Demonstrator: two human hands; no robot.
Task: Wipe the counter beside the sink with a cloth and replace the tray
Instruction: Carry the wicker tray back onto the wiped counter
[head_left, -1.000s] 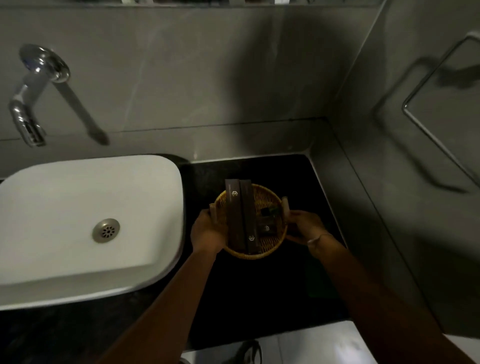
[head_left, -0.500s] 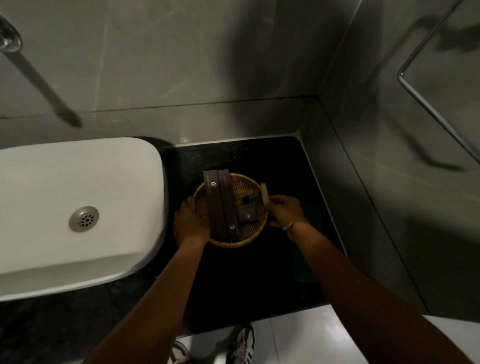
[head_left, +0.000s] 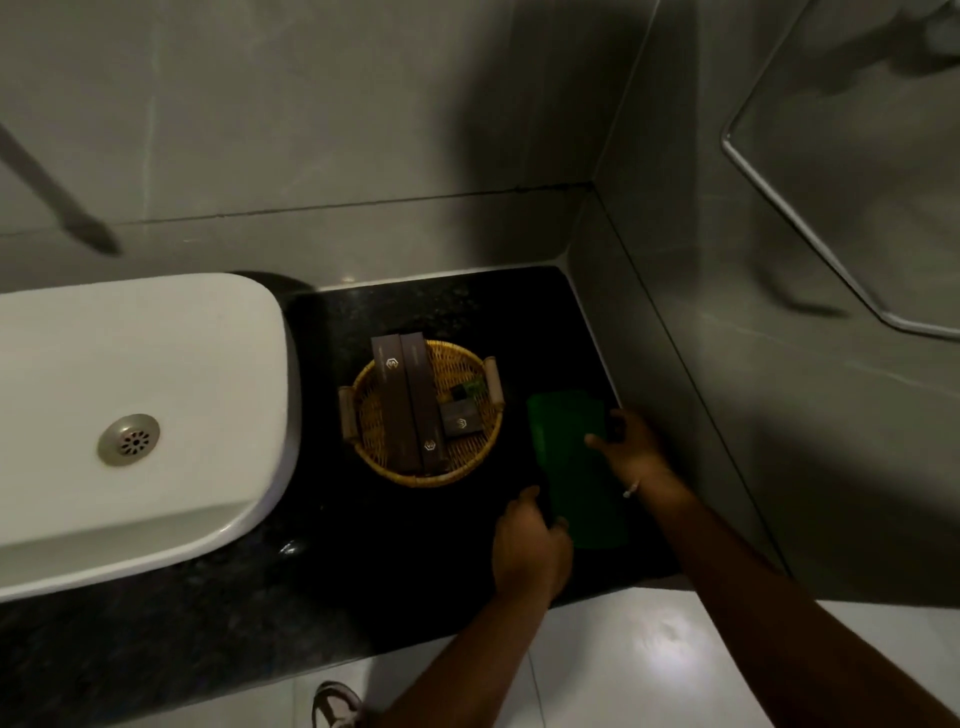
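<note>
1. While the round woven tray (head_left: 431, 480) sits on the speckled black surface (head_left: 363, 571) beside the smooth white sink (head_left: 156, 364), your flat green cloth (head_left: 571, 467) lies just right of it.
2. Fingers of your left hand (head_left: 530, 545) pinch its near-left edge; those of your right hand (head_left: 631, 449) curl over its far-right corner.

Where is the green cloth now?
Head view: the green cloth lies on the black counter right of the wicker tray, left hand and right hand holding it.

Left hand (head_left: 530, 545) and right hand (head_left: 631, 449) hold the green cloth (head_left: 576, 467) on the counter (head_left: 363, 571), just beside the tray (head_left: 431, 480) (boxes (head_left: 400, 405) inside).
</note>
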